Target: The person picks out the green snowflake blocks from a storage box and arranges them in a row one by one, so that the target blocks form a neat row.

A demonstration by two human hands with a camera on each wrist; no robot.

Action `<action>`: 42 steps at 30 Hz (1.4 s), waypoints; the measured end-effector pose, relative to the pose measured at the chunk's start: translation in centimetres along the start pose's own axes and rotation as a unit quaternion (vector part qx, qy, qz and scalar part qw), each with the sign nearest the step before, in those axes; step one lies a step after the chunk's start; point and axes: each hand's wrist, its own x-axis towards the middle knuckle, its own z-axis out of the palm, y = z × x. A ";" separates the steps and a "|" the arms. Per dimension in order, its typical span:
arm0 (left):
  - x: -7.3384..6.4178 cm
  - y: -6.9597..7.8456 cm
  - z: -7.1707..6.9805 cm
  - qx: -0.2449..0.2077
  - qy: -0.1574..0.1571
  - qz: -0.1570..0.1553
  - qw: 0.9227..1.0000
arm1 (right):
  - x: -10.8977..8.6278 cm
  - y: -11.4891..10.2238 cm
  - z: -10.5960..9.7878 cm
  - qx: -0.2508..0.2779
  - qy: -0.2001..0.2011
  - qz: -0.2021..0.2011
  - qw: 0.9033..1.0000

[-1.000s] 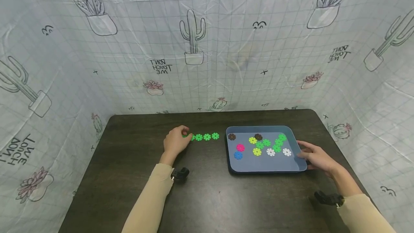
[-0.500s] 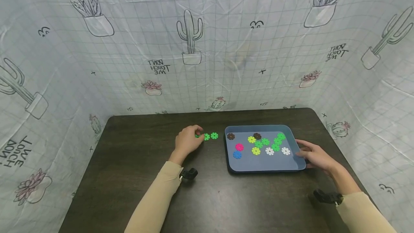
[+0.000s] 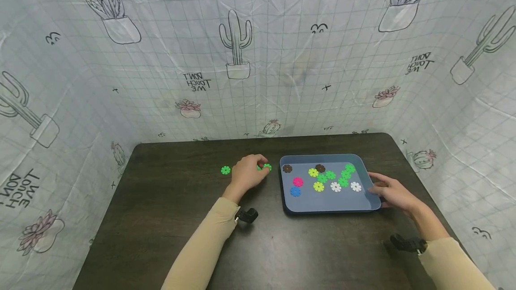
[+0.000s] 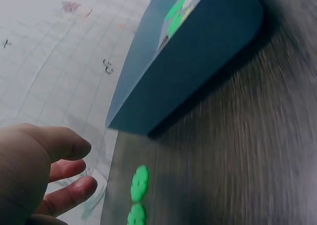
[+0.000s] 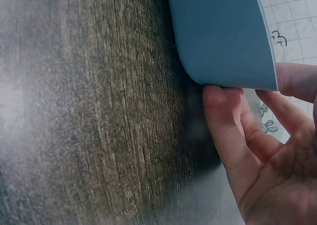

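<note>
In the head view, the left hand (image 3: 247, 174) hid the middle of the row of green discs (image 3: 225, 170); the frame cropped both sleeves (image 3: 197, 249). In the left wrist view, the wall of the tray (image 4: 203, 51) concealed most of the pieces inside (image 4: 176, 18), and the left green disc (image 4: 136, 216) was cut off. In the right wrist view, tray and right hand (image 5: 277, 158) were cropped.

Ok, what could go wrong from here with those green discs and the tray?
The left hand is so close to the green discs on the table that it might nudge them out of line. The right hand grips the tray at one end, so a tug could tilt it and slide the discs inside, which look loose.
</note>
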 end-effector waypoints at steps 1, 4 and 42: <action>0.1 0.3 0.1 0.002 -0.003 0.004 1.000 | 0.0 0.0 0.0 0.001 0.000 -0.001 1.000; 0.3 1.4 0.5 0.017 -0.012 0.016 1.000 | 0.0 0.0 0.1 0.003 0.002 -0.002 1.000; 2.2 10.0 7.1 0.121 -0.088 0.112 0.982 | 0.1 0.3 0.1 0.012 0.006 -0.005 1.000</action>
